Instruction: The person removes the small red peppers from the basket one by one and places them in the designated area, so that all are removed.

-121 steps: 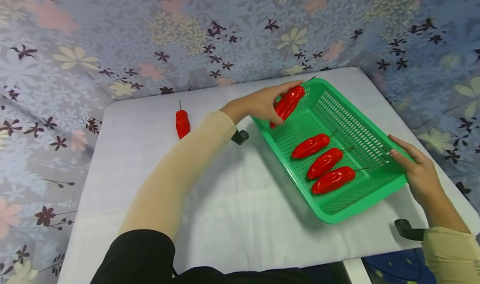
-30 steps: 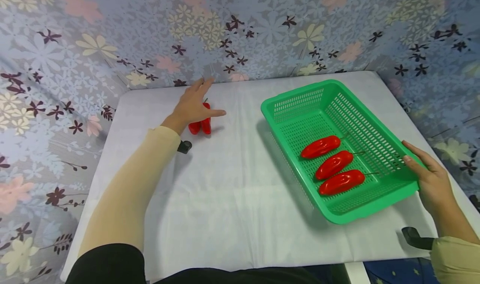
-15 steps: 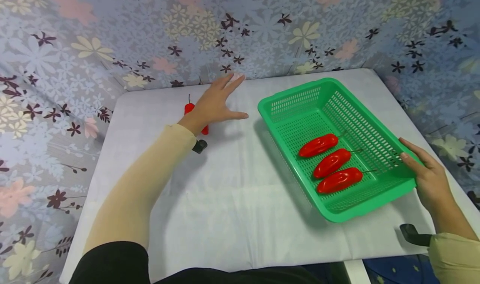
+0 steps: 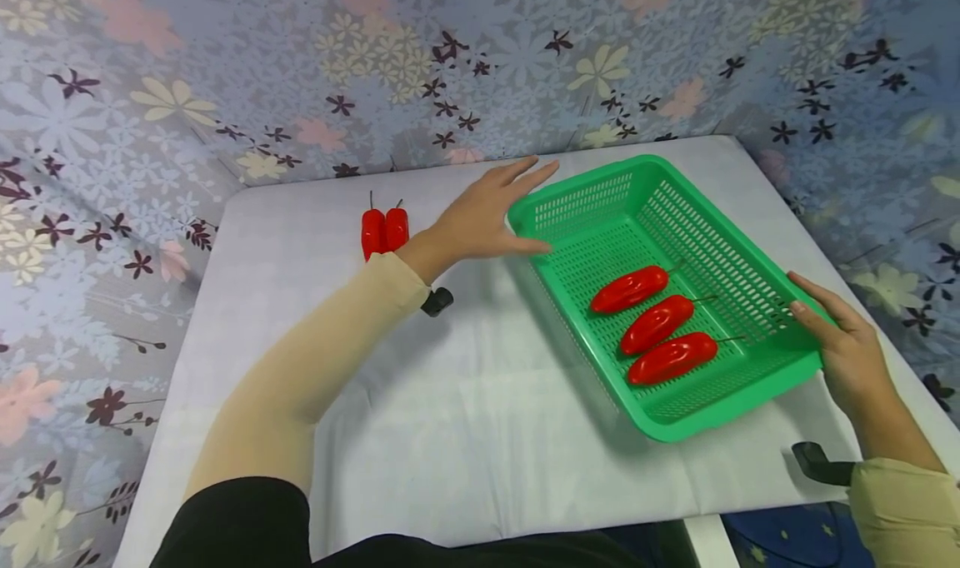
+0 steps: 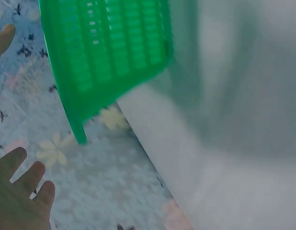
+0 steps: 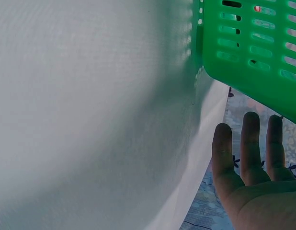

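Observation:
Three red peppers [image 4: 656, 324] lie side by side in a green plastic basket [image 4: 723, 239] with slotted walls. My right hand [image 4: 855, 353] holds the basket's rim at its right corner, thumb over the inside. In the right wrist view several fingers [image 6: 250, 148] stretch out beside the basket wall. My left hand [image 4: 480, 216], fingers spread and holding nothing, hovers at the basket's left corner. Behind its wrist, two more red peppers [image 4: 373, 231] lie close together on the table, stems away from me, their lower ends partly hidden by the sleeve.
A white cloth covers the table [image 4: 450, 435]. Flowered fabric [image 4: 480, 60] hangs behind it and along the sides. Dark camera mounts [image 4: 437, 301] stick out from both wrists. The basket takes up the table's right part.
Four seconds ago my left hand held a red pepper over the basket; now a second pepper lies on the table. The empty left hand has since moved right to the basket. The right hand keeps its hold.

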Demonstrator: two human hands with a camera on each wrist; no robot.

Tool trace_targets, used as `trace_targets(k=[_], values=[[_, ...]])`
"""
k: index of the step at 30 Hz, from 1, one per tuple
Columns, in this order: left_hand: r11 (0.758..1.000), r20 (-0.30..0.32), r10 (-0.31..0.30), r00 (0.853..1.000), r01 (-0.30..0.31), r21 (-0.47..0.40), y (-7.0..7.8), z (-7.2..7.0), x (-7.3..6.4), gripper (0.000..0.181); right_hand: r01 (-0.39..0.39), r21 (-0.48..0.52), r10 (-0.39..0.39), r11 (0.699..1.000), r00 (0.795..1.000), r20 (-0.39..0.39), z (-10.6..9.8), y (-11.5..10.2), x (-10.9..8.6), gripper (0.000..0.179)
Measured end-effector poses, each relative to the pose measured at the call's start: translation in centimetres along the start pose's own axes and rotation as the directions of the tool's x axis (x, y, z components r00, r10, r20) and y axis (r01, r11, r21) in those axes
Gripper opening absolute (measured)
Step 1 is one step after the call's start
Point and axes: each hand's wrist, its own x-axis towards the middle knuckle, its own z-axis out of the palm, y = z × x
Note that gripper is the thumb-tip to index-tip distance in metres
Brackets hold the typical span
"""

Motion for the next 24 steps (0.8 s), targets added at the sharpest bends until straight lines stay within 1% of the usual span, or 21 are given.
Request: trace_targets(k=[2,7,9,13,15,18,20,24], values=[[1.000,0.008,0.024,1.000,-0.024,-0.009,0.7,0.3,0.4,0.101,0.003,0.004,-0.003,1.000,1.000,0.001,0.0,0.0,0.0,0.047],[0.996,0.026,0.086,0.996,-0.085,-0.014,2.1,1.3,1.5,0.104,0.011,-0.090,-0.012,0.996,1.000,-0.002,0.0,0.0,-0.1,0.048],[0.994,0.040,0.106,0.994,-0.105,-0.017,2.6,1.7,2.0,0.105,0.014,-0.107,-0.015,0.994,1.000,-0.005,0.0,0.0,-0.1,0.047],[0.989,0.082,0.150,0.985,-0.149,-0.018,3.7,2.6,3.1,0.105,0.020,-0.139,-0.023,0.990,1.000,-0.017,-0.1,0.1,-0.1,0.047],[0.987,0.114,0.161,0.980,-0.161,-0.004,4.3,3.1,3.6,0.104,0.022,-0.155,-0.026,0.988,0.999,-0.020,-0.1,0.2,-0.1,0.048],[0.984,0.171,0.177,0.969,-0.179,-0.002,4.9,3.9,4.1,0.104,0.023,-0.162,-0.027,0.986,0.999,-0.023,0.0,0.2,-0.1,0.048],[0.985,0.218,0.173,0.960,-0.175,-0.013,5.3,4.4,4.3,0.103,0.022,-0.167,-0.026,0.986,0.999,-0.023,0.0,0.1,-0.1,0.049],[0.983,0.297,0.183,0.937,-0.175,-0.054,5.9,5.2,4.8,0.104,0.021,-0.171,-0.025,0.985,0.999,-0.023,0.0,0.1,-0.1,0.049]])
